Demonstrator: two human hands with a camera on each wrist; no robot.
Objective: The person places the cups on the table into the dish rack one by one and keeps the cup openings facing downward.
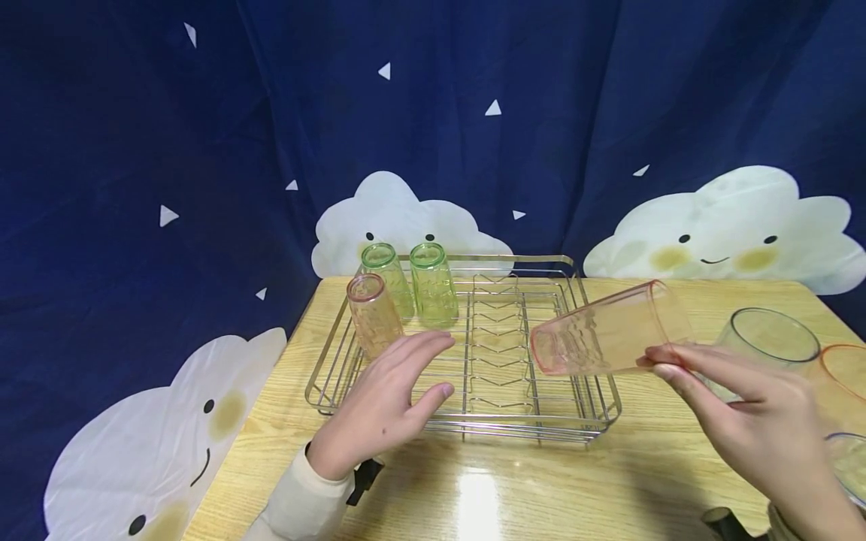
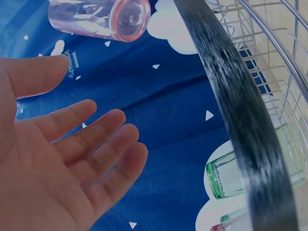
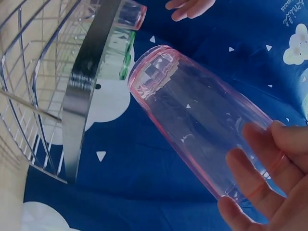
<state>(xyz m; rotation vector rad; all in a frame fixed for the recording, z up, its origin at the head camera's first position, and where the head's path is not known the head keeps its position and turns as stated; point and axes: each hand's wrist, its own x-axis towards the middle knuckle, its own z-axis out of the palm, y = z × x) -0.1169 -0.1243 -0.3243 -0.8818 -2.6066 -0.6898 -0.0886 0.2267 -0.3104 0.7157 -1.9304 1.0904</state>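
My right hand (image 1: 758, 406) pinches a clear pink glass (image 1: 602, 334) by its rim, at the right side of the wire dish rack (image 1: 501, 421). The glass lies tilted nearly on its side, its base pointing left over the rack's right edge. In the right wrist view the fingers (image 3: 260, 178) are at the wide mouth of the pink glass (image 3: 192, 110). My left hand (image 1: 389, 402) is held over the rack's front left with thumb and fingers apart, empty in the left wrist view. Beside it an upside-down pink glass (image 1: 375, 315) stands in the rack.
Two green glasses (image 1: 433, 289) stand upside down at the rack's back left. On the wooden table (image 1: 555, 488) at right are a bluish glass (image 1: 771, 334), an orange-rimmed glass (image 1: 846, 376) and a blue-rimmed glass (image 1: 849, 458). A dark blue curtain (image 1: 433, 113) hangs behind.
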